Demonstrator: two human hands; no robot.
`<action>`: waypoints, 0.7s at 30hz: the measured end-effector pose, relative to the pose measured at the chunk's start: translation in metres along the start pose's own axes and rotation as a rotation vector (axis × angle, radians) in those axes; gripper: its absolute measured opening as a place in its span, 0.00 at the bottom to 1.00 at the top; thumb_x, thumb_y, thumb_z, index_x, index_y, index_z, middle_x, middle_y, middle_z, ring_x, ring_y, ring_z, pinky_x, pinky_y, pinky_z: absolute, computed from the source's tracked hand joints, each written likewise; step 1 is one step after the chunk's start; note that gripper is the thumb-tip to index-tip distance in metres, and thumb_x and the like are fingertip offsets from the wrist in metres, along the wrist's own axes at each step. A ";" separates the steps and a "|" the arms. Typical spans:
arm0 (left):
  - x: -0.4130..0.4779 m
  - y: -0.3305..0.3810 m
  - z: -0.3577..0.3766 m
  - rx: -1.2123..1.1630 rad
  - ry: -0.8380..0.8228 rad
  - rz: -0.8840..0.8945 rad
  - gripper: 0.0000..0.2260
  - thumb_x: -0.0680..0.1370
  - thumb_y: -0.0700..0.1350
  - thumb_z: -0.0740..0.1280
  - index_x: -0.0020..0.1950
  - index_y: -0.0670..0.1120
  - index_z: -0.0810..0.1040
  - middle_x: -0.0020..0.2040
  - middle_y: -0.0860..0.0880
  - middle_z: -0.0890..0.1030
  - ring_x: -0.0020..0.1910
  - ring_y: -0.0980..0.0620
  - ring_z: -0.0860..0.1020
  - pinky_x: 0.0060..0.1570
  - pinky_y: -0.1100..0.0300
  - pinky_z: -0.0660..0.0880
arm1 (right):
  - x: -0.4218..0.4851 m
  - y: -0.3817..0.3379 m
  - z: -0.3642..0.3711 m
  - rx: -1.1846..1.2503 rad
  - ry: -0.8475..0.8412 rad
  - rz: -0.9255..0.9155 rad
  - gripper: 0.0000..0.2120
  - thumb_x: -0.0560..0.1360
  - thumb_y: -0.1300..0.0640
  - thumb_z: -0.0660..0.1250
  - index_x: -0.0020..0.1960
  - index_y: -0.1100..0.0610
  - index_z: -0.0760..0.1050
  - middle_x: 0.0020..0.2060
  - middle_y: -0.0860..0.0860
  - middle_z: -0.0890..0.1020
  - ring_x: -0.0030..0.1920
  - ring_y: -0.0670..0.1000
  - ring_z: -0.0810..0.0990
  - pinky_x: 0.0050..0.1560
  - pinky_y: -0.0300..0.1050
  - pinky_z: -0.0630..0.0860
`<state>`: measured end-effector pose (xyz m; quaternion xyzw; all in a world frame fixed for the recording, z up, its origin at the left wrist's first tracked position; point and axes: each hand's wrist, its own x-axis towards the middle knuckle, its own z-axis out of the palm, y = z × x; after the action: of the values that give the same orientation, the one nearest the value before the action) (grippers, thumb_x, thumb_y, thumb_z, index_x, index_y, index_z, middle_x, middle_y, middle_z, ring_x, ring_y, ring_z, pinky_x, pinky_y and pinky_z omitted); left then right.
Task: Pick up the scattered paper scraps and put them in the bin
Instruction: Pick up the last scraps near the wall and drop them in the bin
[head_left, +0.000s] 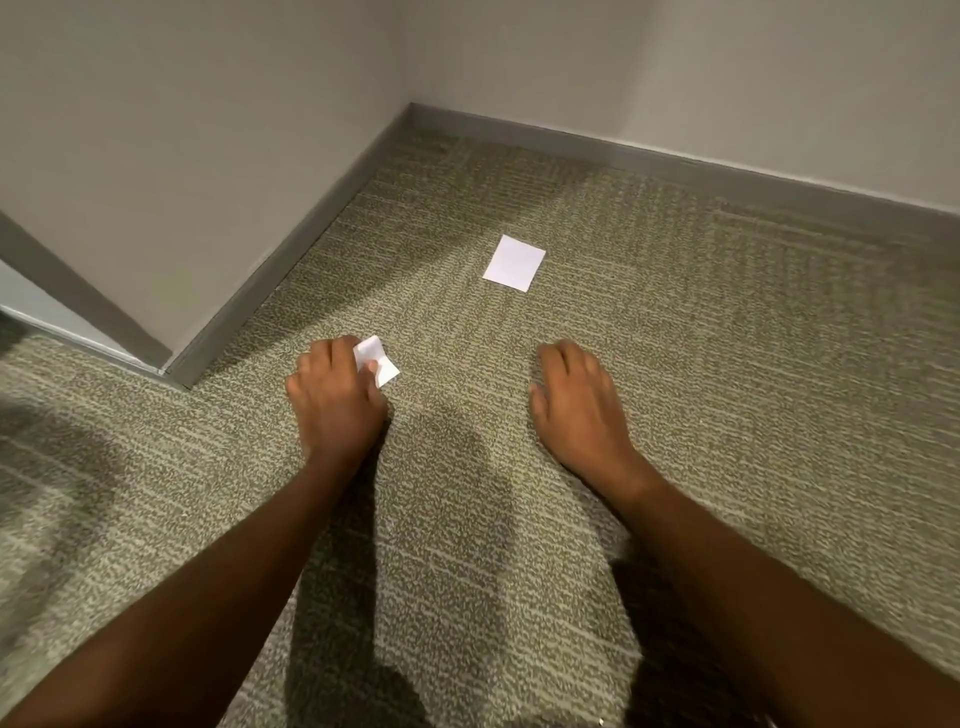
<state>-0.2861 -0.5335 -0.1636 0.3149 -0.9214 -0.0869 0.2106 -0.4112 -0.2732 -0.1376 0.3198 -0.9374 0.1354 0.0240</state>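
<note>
Forearms enter from the near edge and are cut off by the frame. Left hand (332, 400) pinches a crumpled white scrap (376, 361), partly hidden behind the curled fingers. Right hand (576, 405) is loose with relaxed fingers and holds nothing; can't tell if it touches the carpet (727, 364), a mottled grey-green weave. Farther out, a flat plain white paper rectangle (514, 262) lies on the carpet. Grey baseboard (675, 161) and pale walls (208, 130) meet in the far corner. Near-left floor is blurred.

free: carpet (701, 389) on every side of flat paper scrap (514, 263) | obstacle: wall corner (410, 73) behind it
</note>
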 end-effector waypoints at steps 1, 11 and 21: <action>0.001 0.000 0.001 0.010 -0.008 -0.006 0.16 0.82 0.47 0.66 0.68 0.43 0.73 0.61 0.42 0.77 0.58 0.41 0.73 0.56 0.43 0.69 | 0.019 -0.002 0.002 0.006 -0.010 -0.026 0.22 0.85 0.52 0.63 0.76 0.58 0.67 0.71 0.57 0.74 0.69 0.56 0.74 0.70 0.57 0.75; 0.003 -0.002 0.001 -0.020 -0.051 -0.053 0.16 0.83 0.49 0.65 0.70 0.48 0.72 0.62 0.47 0.75 0.59 0.46 0.72 0.60 0.46 0.68 | 0.152 -0.020 0.001 0.099 -0.204 0.152 0.44 0.79 0.45 0.68 0.86 0.59 0.49 0.83 0.66 0.55 0.81 0.68 0.57 0.76 0.63 0.66; 0.005 0.001 -0.001 -0.045 -0.062 -0.090 0.15 0.85 0.52 0.63 0.70 0.47 0.73 0.62 0.48 0.76 0.60 0.49 0.72 0.62 0.47 0.68 | 0.206 -0.012 0.017 0.074 -0.194 0.258 0.53 0.71 0.29 0.70 0.81 0.62 0.57 0.72 0.65 0.67 0.72 0.68 0.69 0.68 0.61 0.73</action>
<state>-0.2903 -0.5358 -0.1608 0.3484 -0.9102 -0.1266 0.1847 -0.5667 -0.4087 -0.1241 0.2091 -0.9631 0.1401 -0.0959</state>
